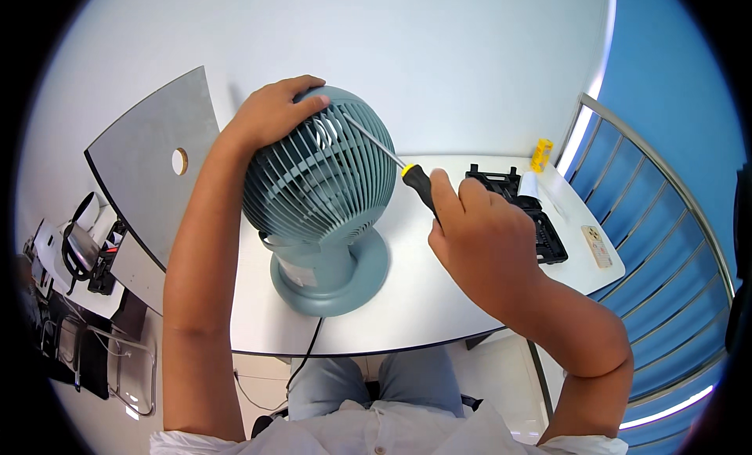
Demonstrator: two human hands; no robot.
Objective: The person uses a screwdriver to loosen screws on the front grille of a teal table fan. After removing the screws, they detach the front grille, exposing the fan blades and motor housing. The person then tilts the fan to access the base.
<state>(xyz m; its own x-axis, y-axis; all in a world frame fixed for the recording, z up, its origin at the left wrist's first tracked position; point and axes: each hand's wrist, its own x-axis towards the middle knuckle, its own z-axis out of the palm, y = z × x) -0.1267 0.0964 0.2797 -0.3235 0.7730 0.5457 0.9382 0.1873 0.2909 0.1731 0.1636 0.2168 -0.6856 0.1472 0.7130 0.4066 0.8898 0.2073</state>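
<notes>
- On the white table (435,298), left of its middle, the blue-green fan (321,216) stands upright, its cord (308,349) running over the near edge.
- The left hand (276,116) is curled over the top left of the fan's head, thumb spread from forefinger. A firm brace there should stop the head swivelling under the tool.
- The right hand (489,239) is closed round the black handle of a screwdriver (408,171), whose shaft slants far and left to the upper grille. Whether the tip sits in a screw cannot be told.
- Good practice here: keep shaft and wrist in one line, press before twisting, and keep the left fingers clear of a slip.
- A pale label (304,276) sits low on the fan's near side, its print too small to read.
- To the right, a yellow container (541,155) bears dark markings, illegible here; a cream handset (597,246) shows small buttons and coloured marks. The open black tool case (551,239) shows no readable lettering.
</notes>
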